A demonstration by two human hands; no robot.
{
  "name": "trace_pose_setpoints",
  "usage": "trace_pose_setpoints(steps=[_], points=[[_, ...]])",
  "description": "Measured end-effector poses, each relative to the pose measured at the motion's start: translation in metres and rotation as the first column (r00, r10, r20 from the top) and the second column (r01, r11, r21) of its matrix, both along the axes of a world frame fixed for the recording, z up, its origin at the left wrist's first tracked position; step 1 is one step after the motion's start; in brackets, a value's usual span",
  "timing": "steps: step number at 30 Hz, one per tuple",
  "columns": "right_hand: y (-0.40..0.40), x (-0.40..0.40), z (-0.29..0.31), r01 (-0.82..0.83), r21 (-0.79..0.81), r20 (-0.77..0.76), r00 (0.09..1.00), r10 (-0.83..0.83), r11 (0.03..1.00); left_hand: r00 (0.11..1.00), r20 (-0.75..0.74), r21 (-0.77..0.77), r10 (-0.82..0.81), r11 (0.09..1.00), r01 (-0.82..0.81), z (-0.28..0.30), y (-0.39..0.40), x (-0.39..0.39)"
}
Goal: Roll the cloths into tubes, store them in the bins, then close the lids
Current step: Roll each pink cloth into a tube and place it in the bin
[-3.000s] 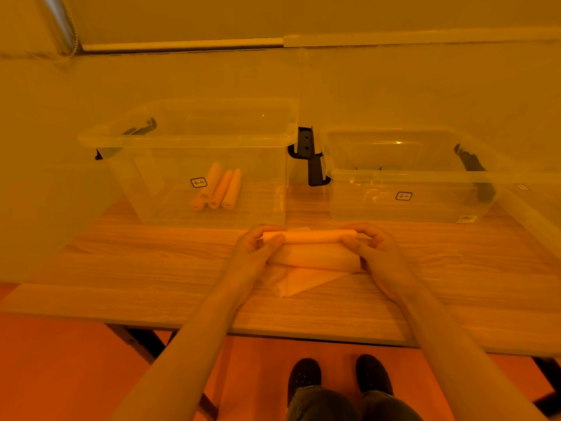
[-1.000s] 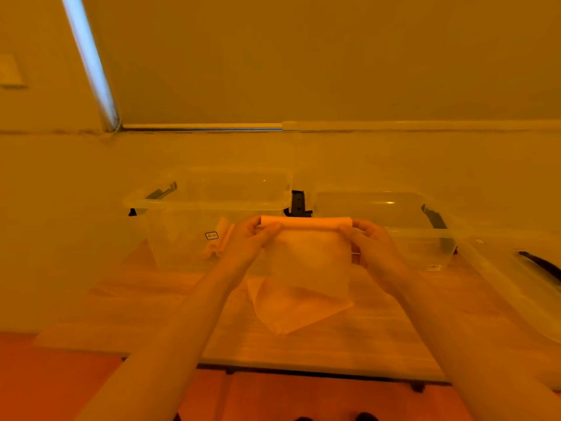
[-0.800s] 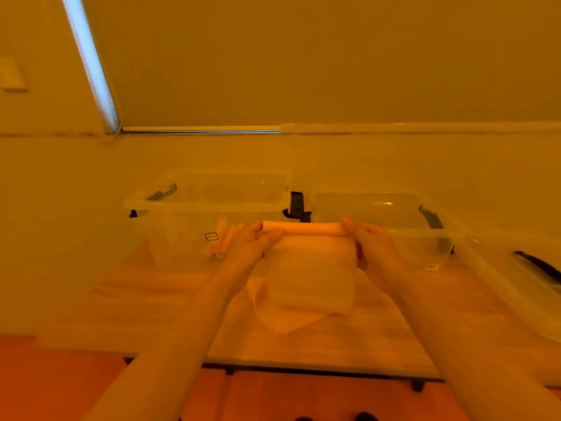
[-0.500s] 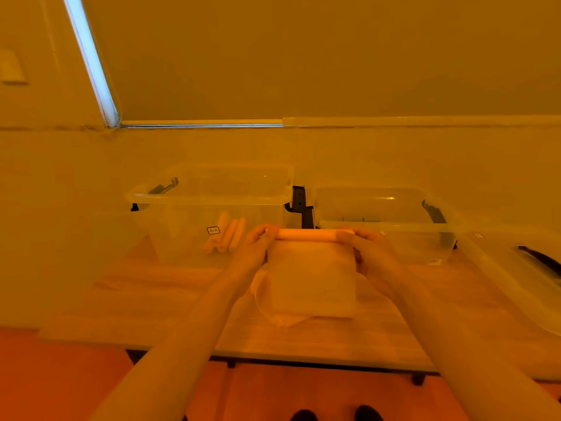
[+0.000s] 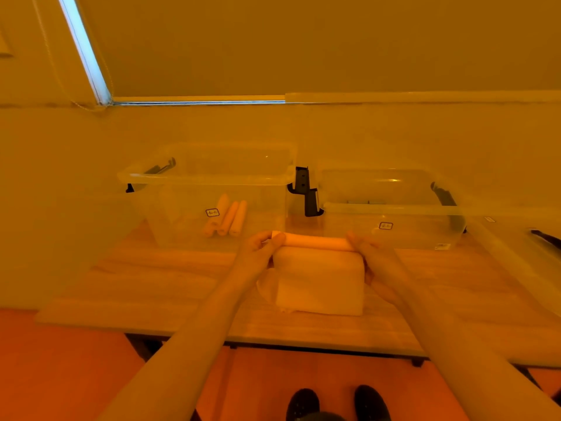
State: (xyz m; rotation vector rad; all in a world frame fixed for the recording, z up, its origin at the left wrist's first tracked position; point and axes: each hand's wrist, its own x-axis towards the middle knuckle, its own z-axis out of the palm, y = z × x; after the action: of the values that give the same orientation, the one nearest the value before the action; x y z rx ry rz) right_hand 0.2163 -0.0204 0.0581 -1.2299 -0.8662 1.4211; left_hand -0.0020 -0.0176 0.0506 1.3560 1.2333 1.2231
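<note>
Plain indoor room: wooden table (image 5: 182, 278) against bare wall (image 5: 303, 126), window blind (image 5: 303, 41).

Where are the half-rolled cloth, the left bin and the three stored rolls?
half-rolled cloth (image 5: 318, 278): head view, on its unrolled sheet below the rolled edge.
left bin (image 5: 182, 220): head view, on its clear front wall.
stored rolls (image 5: 229, 218): head view, on the middle roll inside the left bin.

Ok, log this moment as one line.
step: rolling cloth | left hand, right hand: grip roll ends | left bin: three rolls, open
</note>
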Motion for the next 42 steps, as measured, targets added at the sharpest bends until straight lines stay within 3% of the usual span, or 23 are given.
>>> trace_pose_setpoints(steps=[10, 14, 19, 25, 32, 38, 42], points=[[-0.005, 0.004, -0.027, -0.066, 0.039, 0.088, 0.994, 0.062, 0.997, 0.993, 0.115, -0.146, 0.014, 0.989, 0.003, -0.033, 0.001, 0.002], [-0.008, 0.010, -0.039, -0.131, 0.093, 0.130, 0.985, 0.118, 0.987, 0.991, 0.126, -0.114, -0.036, 0.992, 0.050, -0.049, 0.001, 0.000], [-0.006, 0.007, -0.053, -0.068, 0.140, 0.092, 0.994, 0.055, 0.988, 0.983, 0.182, -0.120, -0.036, 0.991, 0.058, -0.056, 0.004, 0.001], [-0.004, 0.008, -0.059, -0.048, 0.159, 0.055, 0.998, 0.040, 0.986, 0.994, 0.107, -0.133, -0.003, 0.991, 0.018, -0.059, 0.007, 0.004], [-0.001, 0.011, -0.066, -0.107, 0.140, 0.050, 0.994, 0.101, 0.984, 0.964, 0.264, -0.173, -0.034, 0.981, 0.082, -0.061, 0.007, 0.000], [-0.002, 0.012, -0.067, -0.091, 0.184, 0.027, 0.996, 0.088, 0.979, 0.961, 0.272, -0.135, -0.050, 0.987, 0.090, -0.061, 0.004, 0.001], [-0.004, 0.011, -0.066, -0.049, 0.168, 0.114, 0.993, 0.030, 0.985, 0.978, 0.207, -0.148, -0.004, 0.988, 0.036, -0.058, 0.003, 0.002]])
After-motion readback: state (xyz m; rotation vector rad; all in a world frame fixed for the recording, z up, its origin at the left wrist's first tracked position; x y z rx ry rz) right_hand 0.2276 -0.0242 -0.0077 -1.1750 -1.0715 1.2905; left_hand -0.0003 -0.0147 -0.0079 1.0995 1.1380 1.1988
